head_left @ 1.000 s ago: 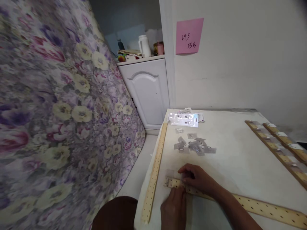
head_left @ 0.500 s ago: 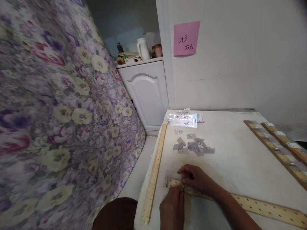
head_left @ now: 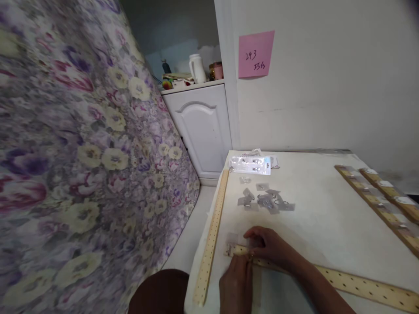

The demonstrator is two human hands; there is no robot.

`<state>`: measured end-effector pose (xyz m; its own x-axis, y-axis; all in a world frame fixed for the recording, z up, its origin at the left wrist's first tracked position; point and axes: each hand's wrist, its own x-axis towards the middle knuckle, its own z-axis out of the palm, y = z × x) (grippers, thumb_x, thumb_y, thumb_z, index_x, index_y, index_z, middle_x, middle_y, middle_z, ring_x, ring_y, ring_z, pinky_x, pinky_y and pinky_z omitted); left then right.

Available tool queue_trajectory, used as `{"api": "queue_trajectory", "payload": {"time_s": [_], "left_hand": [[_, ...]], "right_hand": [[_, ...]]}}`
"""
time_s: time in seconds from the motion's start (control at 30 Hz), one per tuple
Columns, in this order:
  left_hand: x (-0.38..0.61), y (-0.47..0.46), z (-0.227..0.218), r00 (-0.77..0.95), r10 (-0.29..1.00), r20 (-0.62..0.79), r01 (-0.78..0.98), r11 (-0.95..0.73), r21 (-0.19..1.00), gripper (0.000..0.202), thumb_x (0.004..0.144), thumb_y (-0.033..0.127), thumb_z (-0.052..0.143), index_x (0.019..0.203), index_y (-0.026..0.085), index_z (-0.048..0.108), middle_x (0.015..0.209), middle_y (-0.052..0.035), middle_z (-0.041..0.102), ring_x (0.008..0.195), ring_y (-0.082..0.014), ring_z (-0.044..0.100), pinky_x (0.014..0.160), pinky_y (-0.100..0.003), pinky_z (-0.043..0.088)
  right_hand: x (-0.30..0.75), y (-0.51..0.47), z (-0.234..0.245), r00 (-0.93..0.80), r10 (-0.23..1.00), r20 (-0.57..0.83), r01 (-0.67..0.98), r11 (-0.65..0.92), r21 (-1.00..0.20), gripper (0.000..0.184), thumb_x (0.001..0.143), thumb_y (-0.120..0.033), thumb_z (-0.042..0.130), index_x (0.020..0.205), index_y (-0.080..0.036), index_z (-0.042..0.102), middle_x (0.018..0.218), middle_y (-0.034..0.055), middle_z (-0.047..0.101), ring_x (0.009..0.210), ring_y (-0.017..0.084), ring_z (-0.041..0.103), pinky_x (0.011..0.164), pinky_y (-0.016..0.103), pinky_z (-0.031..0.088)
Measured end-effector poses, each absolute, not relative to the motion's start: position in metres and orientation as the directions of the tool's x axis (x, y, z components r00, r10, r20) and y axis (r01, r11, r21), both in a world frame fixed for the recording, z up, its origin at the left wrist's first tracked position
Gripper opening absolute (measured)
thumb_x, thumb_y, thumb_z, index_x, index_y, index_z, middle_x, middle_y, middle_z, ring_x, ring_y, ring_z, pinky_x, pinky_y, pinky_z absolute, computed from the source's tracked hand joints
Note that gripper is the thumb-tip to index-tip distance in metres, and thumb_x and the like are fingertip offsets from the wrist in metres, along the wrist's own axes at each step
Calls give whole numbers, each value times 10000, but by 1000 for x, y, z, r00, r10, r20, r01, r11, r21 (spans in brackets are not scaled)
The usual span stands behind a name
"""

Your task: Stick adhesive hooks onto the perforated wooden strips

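A pale wooden strip with rows of holes (head_left: 360, 285) runs across the front of the table, partly behind my right forearm. Near its left end, my left hand (head_left: 235, 281) presses closed fingertips at the strip's lower edge; what they grip is hidden. Just above it, my right hand (head_left: 266, 245) is curled, thumb and fingers drawn together over the strip beside a small clear plastic square. Another clear square with a small metal piece (head_left: 231, 239) lies across the strip's left end. Beyond my hands is a loose pile of clear squares with small metal hooks (head_left: 266, 202).
A second perforated strip (head_left: 212, 235) lies along the table's left edge. Clear packaging with hooks (head_left: 250, 165) lies at the back. Wooden strips with pieces on them (head_left: 376, 203) lie on the right. A floral curtain (head_left: 91, 174) hangs left, a brown rounded shape (head_left: 160, 292) below it.
The view has shifted very slightly. Both hands stay at the strip's left end with almost the same grip.
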<state>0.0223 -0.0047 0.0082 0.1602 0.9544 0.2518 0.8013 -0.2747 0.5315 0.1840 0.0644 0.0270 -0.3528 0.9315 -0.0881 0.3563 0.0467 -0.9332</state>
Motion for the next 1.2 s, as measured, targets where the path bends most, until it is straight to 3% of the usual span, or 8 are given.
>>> {"api": "queue_trajectory", "payload": {"time_s": [0.5, 0.63, 0.83, 1.07, 1.2], "left_hand": [[21, -4, 8, 172, 938, 302, 795, -313, 519, 214, 940, 238, 380, 875, 236, 584, 789, -19, 655, 720, -155, 655, 644, -234, 507], [21, -10, 18, 146, 940, 309, 766, -305, 566, 195, 926, 226, 397, 938, 239, 591, 836, -22, 681, 764, -154, 669, 674, -226, 508], [17, -22, 30, 67, 963, 262, 730, -226, 645, 174, 911, 268, 416, 918, 224, 584, 822, -26, 676, 763, -171, 659, 670, -251, 489], [14, -28, 25, -18, 954, 300, 625, -224, 747, 347, 887, 495, 412, 828, 202, 589, 653, 2, 600, 603, -163, 577, 588, -248, 456], [16, -29, 27, -74, 952, 296, 580, -201, 790, 388, 872, 544, 418, 790, 207, 591, 597, 28, 560, 562, -147, 538, 546, -227, 426]], "right_hand": [[182, 67, 28, -359, 922, -144, 377, 3, -926, 440, 572, -79, 658, 997, -192, 658, 834, -17, 605, 643, 99, 482, 593, 209, 382], [184, 67, 23, -357, 927, -113, 336, 14, -942, 534, 587, -100, 669, 1108, -208, 633, 926, 2, 611, 654, 99, 498, 633, 227, 429], [198, 61, 24, -292, 955, -47, 309, 48, -950, 444, 656, -201, 659, 1097, -170, 621, 973, 43, 626, 675, 118, 538, 656, 256, 457], [246, 18, 39, -86, 993, 80, 466, 111, -878, 191, 788, -311, 544, 916, -191, 618, 723, 1, 623, 652, 166, 562, 634, 279, 442], [260, -18, 29, 5, 991, 131, 526, 109, -843, 234, 864, -416, 469, 827, -220, 591, 676, 7, 621, 649, 186, 575, 622, 286, 447]]}}
